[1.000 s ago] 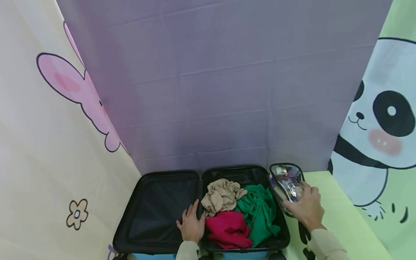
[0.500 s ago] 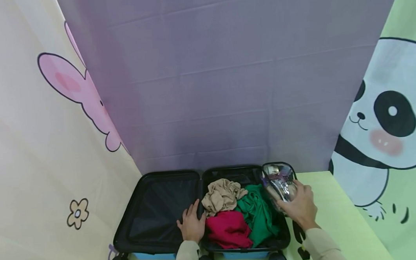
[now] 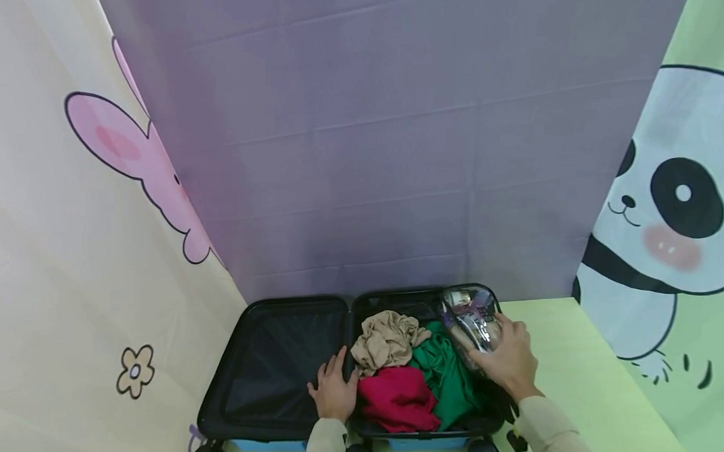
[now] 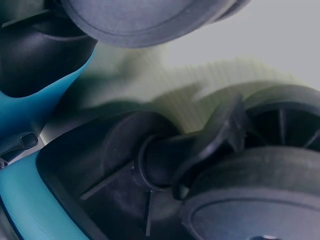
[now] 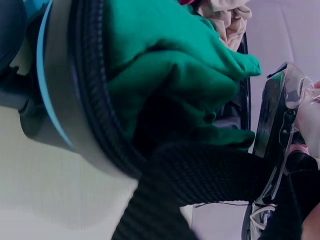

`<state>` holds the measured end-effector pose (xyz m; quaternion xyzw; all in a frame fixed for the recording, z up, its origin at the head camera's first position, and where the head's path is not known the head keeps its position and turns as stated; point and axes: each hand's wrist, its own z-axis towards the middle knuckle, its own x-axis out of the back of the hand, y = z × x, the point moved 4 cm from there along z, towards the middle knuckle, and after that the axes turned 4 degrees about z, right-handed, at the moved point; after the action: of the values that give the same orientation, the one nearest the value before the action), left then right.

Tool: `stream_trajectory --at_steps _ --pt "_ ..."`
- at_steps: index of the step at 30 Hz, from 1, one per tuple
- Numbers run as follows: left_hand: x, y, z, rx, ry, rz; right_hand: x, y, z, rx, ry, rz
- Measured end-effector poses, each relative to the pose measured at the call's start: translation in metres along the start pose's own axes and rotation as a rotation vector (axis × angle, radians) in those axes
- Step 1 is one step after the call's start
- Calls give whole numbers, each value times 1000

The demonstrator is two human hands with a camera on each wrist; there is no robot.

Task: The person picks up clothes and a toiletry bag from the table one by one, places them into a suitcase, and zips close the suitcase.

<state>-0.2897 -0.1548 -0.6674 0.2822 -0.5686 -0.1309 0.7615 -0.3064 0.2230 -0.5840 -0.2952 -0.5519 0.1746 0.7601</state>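
Over the far right corner of the open suitcase [image 3: 266, 388], a pouch [image 3: 473, 321] of clear, glossy plastic with dark edging was held by the right hand [image 3: 509, 358], thumb on the near side and fingers curled over the right edge. The left hand [image 3: 335, 390] held nothing, its fingers extended and spread at the inner edge where the two halves met.

The shell had black-lined halves, rounded corners and smooth blue outer sides. Soft cloths lay rumpled in the right half: beige [image 3: 388, 341] in tight crinkles, red [image 3: 398, 400] in a smoother mound, green [image 3: 446, 375] in long, loose folds.

Glare and small size left the pouch's contents hard to name, and whether it touched the green cloth could not be told. A ribbed black strap [image 5: 215, 172] blurred across the right wrist view, its attachment unclear. The left wrist view caught chunky black wheels [image 4: 255, 200], cut off by the frame, but not the hand itself. Both sleeves [image 3: 553, 427] ran out of the head view.
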Motion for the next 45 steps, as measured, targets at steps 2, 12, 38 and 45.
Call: stream_trajectory --at_steps 2,12,38,45 --pt "1 1 -1 -1 3 -2 -3 -3 -1 5 0 0" --pt "0 1 0 -1 6 6 -12 -18 -3 40 15 16" --pt "1 1 1 -4 12 9 -62 -51 -5 305 38 248" --pt "2 2 0 1 7 18 -71 -53 -3 388 48 274"
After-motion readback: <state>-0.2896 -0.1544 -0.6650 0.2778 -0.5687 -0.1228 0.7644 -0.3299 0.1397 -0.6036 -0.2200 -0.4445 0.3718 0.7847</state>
